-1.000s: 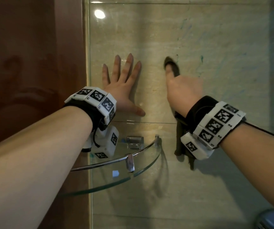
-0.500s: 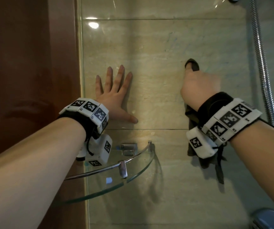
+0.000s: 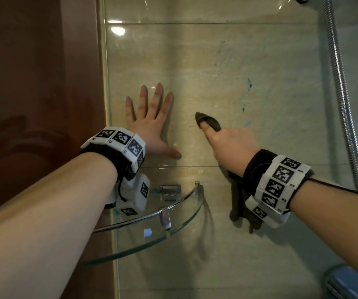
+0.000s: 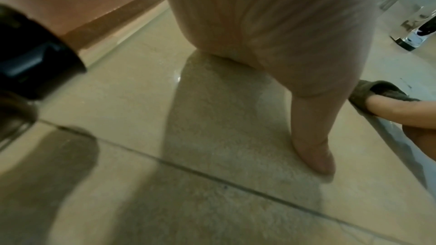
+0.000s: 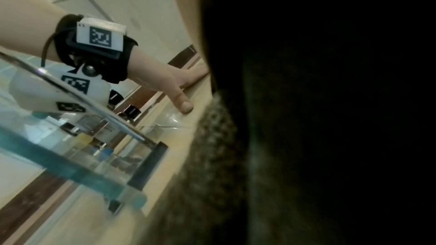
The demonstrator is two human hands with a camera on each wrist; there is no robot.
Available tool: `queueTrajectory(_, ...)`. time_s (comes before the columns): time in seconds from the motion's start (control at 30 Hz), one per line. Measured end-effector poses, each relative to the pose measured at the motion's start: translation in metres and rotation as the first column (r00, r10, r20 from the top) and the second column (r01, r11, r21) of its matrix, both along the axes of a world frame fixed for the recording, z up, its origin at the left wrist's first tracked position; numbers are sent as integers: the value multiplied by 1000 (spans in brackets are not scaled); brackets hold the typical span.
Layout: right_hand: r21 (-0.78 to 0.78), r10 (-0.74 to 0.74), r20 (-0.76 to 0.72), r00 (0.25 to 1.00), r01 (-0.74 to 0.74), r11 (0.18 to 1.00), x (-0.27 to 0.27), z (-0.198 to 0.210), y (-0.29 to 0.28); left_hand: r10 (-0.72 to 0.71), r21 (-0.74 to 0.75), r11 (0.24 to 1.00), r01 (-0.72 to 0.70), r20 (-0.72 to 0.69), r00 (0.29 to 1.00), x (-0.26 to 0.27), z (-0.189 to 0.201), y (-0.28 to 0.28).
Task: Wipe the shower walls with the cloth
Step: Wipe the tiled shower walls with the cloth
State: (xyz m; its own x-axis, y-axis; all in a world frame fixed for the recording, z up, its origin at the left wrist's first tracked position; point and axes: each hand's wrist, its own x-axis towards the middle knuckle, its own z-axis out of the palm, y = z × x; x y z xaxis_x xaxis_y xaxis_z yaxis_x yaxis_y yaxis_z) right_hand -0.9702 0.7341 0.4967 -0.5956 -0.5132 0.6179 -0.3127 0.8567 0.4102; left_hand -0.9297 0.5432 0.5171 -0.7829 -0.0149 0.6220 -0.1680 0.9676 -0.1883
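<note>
Brown cloth, one, in right hand grip, left hand spread flat on wall

The right hand covered most of the cloth, so only its tip and a hanging tail were visible in the head view, and the hand's fingers were hidden. In the right wrist view the cloth lay blurred and dark, blocking over half the frame. The shower hose and a chrome fitting were cut off by the frame edges.
</note>
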Motion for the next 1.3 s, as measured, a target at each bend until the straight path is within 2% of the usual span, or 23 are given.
queueTrajectory(0.33, -224, -20, 35, 999, 27, 974, -5, 33, 23, -64, 46, 997, 67, -60, 996, 1, -1, 0)
queueTrajectory(0.4, -264, -33, 45, 998, 44, 964, -7, 36, 28, -117, 107, 985, 132, -139, 983, 2, -1, 6)
queueTrajectory(0.53, -356, -65, 86, 994, 91, 930, -9, 41, 35, -196, 200, 939, 281, -359, 912, 3, 11, 25)
queueTrajectory(0.7, -400, -26, 107, 994, 67, 914, -11, 48, 34, -275, 127, 927, 354, -413, 868, -3, 41, 42)
queueTrajectory(0.8, -387, 1, 47, 999, 17, 922, -1, 53, 30, -278, 111, 933, 342, -380, 882, -9, 56, 49)
queueTrajectory(0.93, -282, -14, -27, 1000, 6, 959, 6, 54, 19, -235, 19, 967, 255, -330, 914, -21, 69, 44)
queueTrajectory(1.13, -241, 55, -70, 996, -70, 968, -1, 60, 5, -185, -211, 972, 108, -390, 902, -34, 68, 13)
queueTrajectory(1.3, -260, 139, -82, 987, -156, 953, -3, 53, -5, -203, -290, 954, 76, -438, 876, -40, 65, 6)
